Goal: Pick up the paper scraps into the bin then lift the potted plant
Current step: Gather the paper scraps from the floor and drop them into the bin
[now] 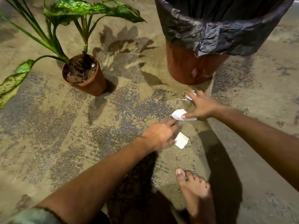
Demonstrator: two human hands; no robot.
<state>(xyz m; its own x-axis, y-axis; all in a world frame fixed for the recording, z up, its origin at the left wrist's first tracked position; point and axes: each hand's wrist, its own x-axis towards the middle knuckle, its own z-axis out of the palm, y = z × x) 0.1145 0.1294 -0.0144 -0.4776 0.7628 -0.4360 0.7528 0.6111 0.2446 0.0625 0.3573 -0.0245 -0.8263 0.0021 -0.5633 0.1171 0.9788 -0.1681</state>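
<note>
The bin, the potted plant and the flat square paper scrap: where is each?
bin (191, 65): head view, on its bare brown wall below the black liner.
potted plant (94, 85): head view, on the pot's outer side.
flat square paper scrap (182, 140): head view, on its middle.

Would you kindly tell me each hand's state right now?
Left hand: reaching down near a flat paper scrap; grip unclear.
Right hand: open, thumb on crumpled paper scrap.

The floor (68, 130) is rough and hard, like concrete. It is sandy brown with many dark, speckled patches. Warm yellow light falls on it. Dark shadows lie across the floor, some shaped like leaves near the top and bigger ones near the bottom. No walls or windows show.
</note>
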